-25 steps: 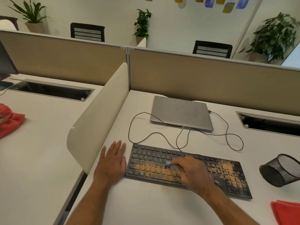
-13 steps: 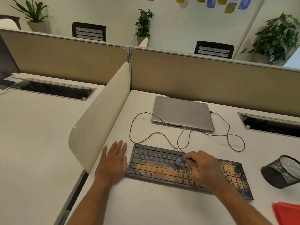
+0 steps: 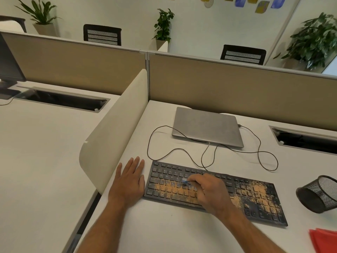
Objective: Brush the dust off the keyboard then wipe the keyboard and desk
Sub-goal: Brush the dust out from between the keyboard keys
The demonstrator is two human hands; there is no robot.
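Note:
A black keyboard (image 3: 255,199) lies on the white desk (image 3: 164,230), strewn with orange-brown dust over its middle and right keys. My right hand (image 3: 209,192) is over the keyboard's middle and pinches a small blue brush (image 3: 185,182), whose tip touches the keys left of centre. My left hand (image 3: 128,181) rests flat on the desk with straight fingers, its edge against the keyboard's left end. A red cloth (image 3: 324,241) lies at the desk's near right corner.
A closed grey laptop (image 3: 206,126) sits behind the keyboard, with a thin black cable (image 3: 264,152) looping between them. A black mesh pen cup (image 3: 319,194) lies tipped on the right. A cream divider (image 3: 113,132) bounds the desk's left side, beige partitions the back.
My right hand swept the brush to the right and back across the middle keys. The left hand stayed put. A red cloth and hand at the far left left the view.

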